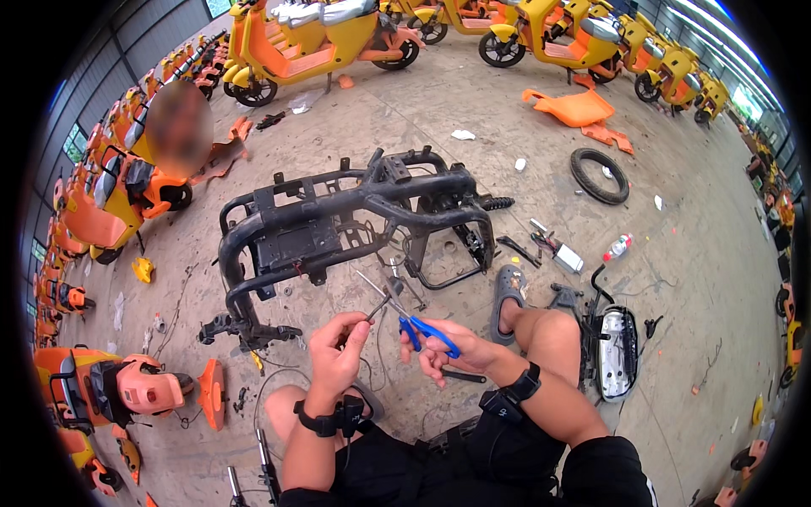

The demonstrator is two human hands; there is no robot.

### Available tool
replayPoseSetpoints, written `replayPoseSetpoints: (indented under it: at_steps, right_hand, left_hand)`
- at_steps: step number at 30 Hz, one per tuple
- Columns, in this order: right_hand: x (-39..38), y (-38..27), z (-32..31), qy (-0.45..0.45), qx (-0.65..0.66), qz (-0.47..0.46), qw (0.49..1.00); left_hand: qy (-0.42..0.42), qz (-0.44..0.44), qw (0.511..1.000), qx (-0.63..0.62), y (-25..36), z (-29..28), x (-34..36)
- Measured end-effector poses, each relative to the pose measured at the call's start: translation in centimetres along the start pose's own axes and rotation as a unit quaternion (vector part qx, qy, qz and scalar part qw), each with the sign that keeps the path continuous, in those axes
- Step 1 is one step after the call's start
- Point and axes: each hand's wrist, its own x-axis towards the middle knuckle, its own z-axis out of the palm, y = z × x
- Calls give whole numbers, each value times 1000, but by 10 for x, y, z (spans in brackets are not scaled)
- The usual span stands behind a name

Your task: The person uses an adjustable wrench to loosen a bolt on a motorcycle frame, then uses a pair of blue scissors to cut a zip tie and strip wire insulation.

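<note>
Your left hand [336,348] has its grip pinching a dark cable [379,308] between thumb and fingers. Your right hand [466,345] has its grip wrapped around the blue-handled scissors [419,324], whose blades stand apart near the cable; you can't tell whether they touch it. Beyond both, a black metal frame [325,205] stands on the floor [541,198].

Blue-handled scissors [409,320] are sitting in the right hand [460,346], on the wearer's side of the black metal frame [338,203], their slim blades parting and pointing toward it. A thin dark cable [378,308] is slanting from the left hand's [338,351] fingertips toward the blades, also on the frame's near side; whether they are touching is unclear.
</note>
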Motion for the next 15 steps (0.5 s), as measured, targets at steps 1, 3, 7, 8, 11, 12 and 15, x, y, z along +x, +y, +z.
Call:
replayPoseSetpoints:
  at_steps: [1,3,7,8,11,12,15]
  right_hand:
    - [0,-1,1,-2,9,2,1000]
    - [0,1,1,-4,29,1,1000]
    - [3,7,-7,4,52,-1,999]
    - [4,8,-6,8,53,1,999]
    - [7,6,-5,22,34,16,999]
    - [7,6,-2,32,24,11,999]
    - [7,6,1,61,0,-6,998]
  left_hand:
    - [-5,-2,1000,4,1,-1,0]
    - [-17,-5,1000,13,2,-5,0]
    - [-41,4,999,26,1,-11,0]
    - [-41,4,999,28,2,-11,0]
    - [-28,5,1000,12,1,-12,0]
    - [-21,6,1000,4,1,-13,0]
    - [-9,-10,1000,18,2,-16,1]
